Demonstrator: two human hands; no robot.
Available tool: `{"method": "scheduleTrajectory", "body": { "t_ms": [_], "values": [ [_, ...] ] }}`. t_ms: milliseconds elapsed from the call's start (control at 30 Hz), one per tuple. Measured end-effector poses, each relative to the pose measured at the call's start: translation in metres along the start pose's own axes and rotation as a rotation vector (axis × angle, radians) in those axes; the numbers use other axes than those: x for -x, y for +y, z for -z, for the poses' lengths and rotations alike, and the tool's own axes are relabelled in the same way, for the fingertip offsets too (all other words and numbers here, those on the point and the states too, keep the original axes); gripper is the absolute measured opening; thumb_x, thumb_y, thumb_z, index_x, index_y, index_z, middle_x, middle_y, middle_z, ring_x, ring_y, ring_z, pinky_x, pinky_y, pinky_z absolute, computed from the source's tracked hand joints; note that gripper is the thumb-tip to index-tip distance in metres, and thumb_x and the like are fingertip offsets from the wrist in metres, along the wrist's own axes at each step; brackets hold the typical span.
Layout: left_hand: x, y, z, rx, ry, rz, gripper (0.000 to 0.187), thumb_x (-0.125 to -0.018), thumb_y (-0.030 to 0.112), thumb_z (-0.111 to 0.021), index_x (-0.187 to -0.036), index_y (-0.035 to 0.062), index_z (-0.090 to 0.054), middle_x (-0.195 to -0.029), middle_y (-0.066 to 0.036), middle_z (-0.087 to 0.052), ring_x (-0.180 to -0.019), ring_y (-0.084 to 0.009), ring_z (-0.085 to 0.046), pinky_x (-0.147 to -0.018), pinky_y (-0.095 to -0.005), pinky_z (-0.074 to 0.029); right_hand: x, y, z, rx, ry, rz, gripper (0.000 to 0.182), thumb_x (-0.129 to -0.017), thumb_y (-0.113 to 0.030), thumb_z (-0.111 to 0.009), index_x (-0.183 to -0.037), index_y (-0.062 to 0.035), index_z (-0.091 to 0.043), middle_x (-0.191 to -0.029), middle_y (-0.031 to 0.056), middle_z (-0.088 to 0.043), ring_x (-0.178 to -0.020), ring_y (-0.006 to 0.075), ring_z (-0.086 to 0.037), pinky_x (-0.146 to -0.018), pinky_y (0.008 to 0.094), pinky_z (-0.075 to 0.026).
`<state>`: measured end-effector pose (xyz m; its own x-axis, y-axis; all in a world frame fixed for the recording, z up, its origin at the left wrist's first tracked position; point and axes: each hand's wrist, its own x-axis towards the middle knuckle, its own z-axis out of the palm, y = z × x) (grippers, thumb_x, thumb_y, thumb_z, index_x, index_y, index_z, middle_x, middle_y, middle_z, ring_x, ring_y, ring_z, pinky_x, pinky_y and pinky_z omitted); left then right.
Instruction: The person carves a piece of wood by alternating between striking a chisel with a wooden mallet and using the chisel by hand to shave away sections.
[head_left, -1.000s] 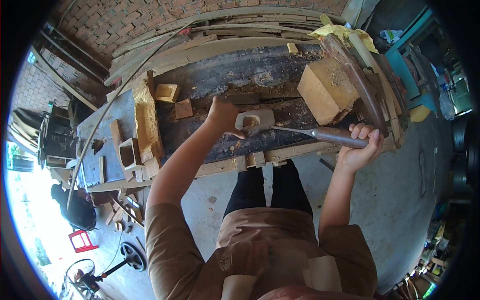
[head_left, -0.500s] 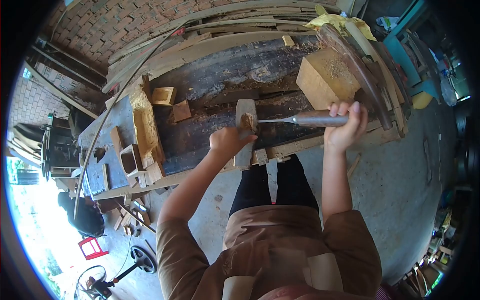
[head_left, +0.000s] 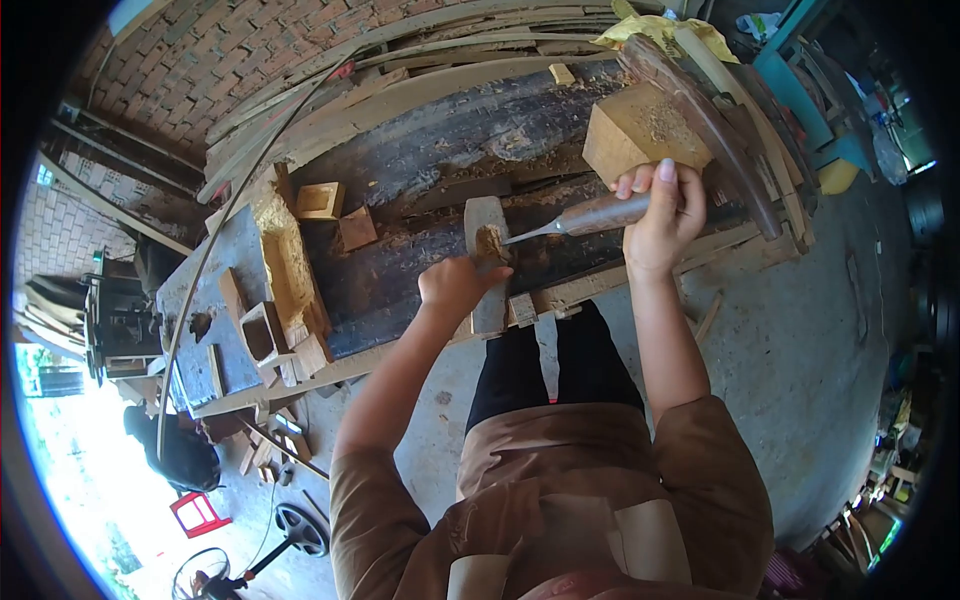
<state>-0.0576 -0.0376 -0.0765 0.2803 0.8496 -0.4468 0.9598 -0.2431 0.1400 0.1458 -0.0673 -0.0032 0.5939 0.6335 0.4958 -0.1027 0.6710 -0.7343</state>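
Note:
My right hand (head_left: 664,222) is closed around the wooden handle of a chisel (head_left: 598,216). The chisel slants down to the left, and its metal blade meets a hollow in a narrow greyish wood block (head_left: 486,213). Wrapped around the middle of that block is my left hand (head_left: 456,286), its thumb lying across just below the hollow. The block lies across the near edge of the workbench (head_left: 390,285). Light wood shows inside the hollow, and the very tip of the blade is hard to make out.
A large wooden block (head_left: 640,130) stands behind my right hand, beside a long curved brown timber (head_left: 715,135). Left on the bench are a hollowed box (head_left: 320,200), another hollow block (head_left: 262,333) and a carved yellowish piece (head_left: 285,255). A red stool (head_left: 200,513) stands on the floor.
My right hand has lifted slightly and moved left, so the chisel now tilts more steeply with its handle raised. My left hand stays on the block. The whole view has shifted a little.

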Motion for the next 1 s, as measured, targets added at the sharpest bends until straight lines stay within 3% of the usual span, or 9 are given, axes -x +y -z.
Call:
{"method": "scheduleTrajectory", "body": {
  "t_ms": [200,333,400,533,667,800,867,933,1000],
  "values": [
    [0.000,0.003,0.001,-0.025,0.002,0.004,0.075,-0.071,0.074,-0.039,-0.076,0.0039,-0.066,-0.072,-0.015,-0.063,-0.074,-0.0289,-0.064,-0.061,-0.0367,-0.050,0.008,-0.003,-0.014,0.136,-0.128,0.105,0.019,-0.092,-0.016,-0.045,-0.084,0.0010,-0.045,-0.066,0.0071,-0.049,-0.056,0.0155,-0.050,-0.057,0.0331,-0.047],
    [-0.001,0.003,-0.001,-0.035,0.010,-0.006,0.072,-0.072,0.073,-0.040,-0.082,0.0070,-0.066,-0.072,-0.014,-0.064,-0.074,-0.0272,-0.065,-0.059,-0.0355,-0.050,0.009,-0.003,-0.030,0.045,-0.225,0.161,0.010,-0.085,-0.007,-0.056,-0.082,0.0015,-0.051,-0.068,0.0057,-0.056,-0.058,0.0085,-0.055,-0.051,0.0198,-0.044],
    [-0.004,0.002,-0.003,-0.060,0.037,-0.013,0.069,-0.072,0.072,-0.041,-0.083,0.0092,-0.066,-0.071,-0.012,-0.064,-0.071,-0.0254,-0.065,-0.055,-0.0336,-0.050,0.008,0.001,-0.032,0.127,-0.281,0.201,0.011,-0.084,-0.008,-0.057,-0.079,0.0007,-0.052,-0.068,0.0044,-0.056,-0.056,0.0070,-0.055,-0.049,0.0187,-0.043],
    [0.000,0.004,0.002,-0.030,-0.003,-0.010,0.070,-0.072,0.072,-0.041,-0.087,0.0088,-0.066,-0.076,-0.014,-0.064,-0.077,-0.0277,-0.064,-0.062,-0.0363,-0.050,0.006,0.015,-0.046,0.217,-0.223,0.345,0.015,-0.081,-0.012,-0.062,-0.076,-0.0020,-0.053,-0.065,0.0034,-0.054,-0.049,0.0062,-0.049,-0.043,0.0187,-0.037],
    [0.004,0.006,0.009,0.004,-0.012,-0.024,0.074,-0.071,0.074,-0.040,-0.085,0.0058,-0.066,-0.079,-0.016,-0.064,-0.080,-0.0292,-0.064,-0.067,-0.0388,-0.050,0.008,0.008,-0.066,0.164,-0.332,0.269,0.015,-0.079,-0.011,-0.063,-0.073,-0.0028,-0.052,-0.061,0.0010,-0.052,-0.047,0.0044,-0.043,-0.042,0.0191,-0.033],
    [0.005,0.007,0.008,-0.002,0.011,-0.015,0.074,-0.071,0.074,-0.040,-0.082,0.0047,-0.066,-0.079,-0.016,-0.064,-0.080,-0.0286,-0.064,-0.066,-0.0385,-0.050,0.004,0.017,-0.073,0.146,-0.295,0.237,0.013,-0.079,-0.009,-0.063,-0.074,-0.0022,-0.053,-0.060,0.0010,-0.052,-0.048,0.0041,-0.043,-0.043,0.0187,-0.033],
    [0.006,0.008,0.015,-0.053,-0.043,0.007,0.068,-0.071,0.071,-0.045,-0.095,0.0109,-0.064,-0.082,-0.012,-0.065,-0.081,-0.0257,-0.064,-0.066,-0.0360,-0.050,0.003,0.017,-0.071,0.111,-0.291,0.217,0.013,-0.079,-0.008,-0.063,-0.074,-0.0020,-0.053,-0.060,0.0007,-0.051,-0.049,0.0034,-0.044,-0.043,0.0187,-0.033],
    [0.004,0.004,0.025,-0.078,-0.027,0.020,0.064,-0.070,0.067,-0.052,-0.094,0.0083,-0.063,-0.080,-0.011,-0.065,-0.078,-0.0257,-0.064,-0.065,-0.0361,-0.050,0.002,0.013,-0.064,0.243,-0.418,0.202,0.010,-0.085,-0.009,-0.057,-0.084,-0.0010,-0.051,-0.071,0.0030,-0.054,-0.057,0.0046,-0.051,-0.048,0.0175,-0.039],
    [0.004,0.001,0.039,-0.104,-0.012,0.021,0.061,-0.069,0.062,-0.058,-0.092,0.0057,-0.062,-0.077,-0.010,-0.065,-0.075,-0.0258,-0.064,-0.064,-0.0361,-0.050,0.002,0.009,-0.062,0.271,-0.394,0.310,0.011,-0.081,-0.008,-0.061,-0.084,-0.0007,-0.054,-0.071,0.0024,-0.054,-0.056,0.0043,-0.049,-0.048,0.0172,-0.036]
  ]
}}
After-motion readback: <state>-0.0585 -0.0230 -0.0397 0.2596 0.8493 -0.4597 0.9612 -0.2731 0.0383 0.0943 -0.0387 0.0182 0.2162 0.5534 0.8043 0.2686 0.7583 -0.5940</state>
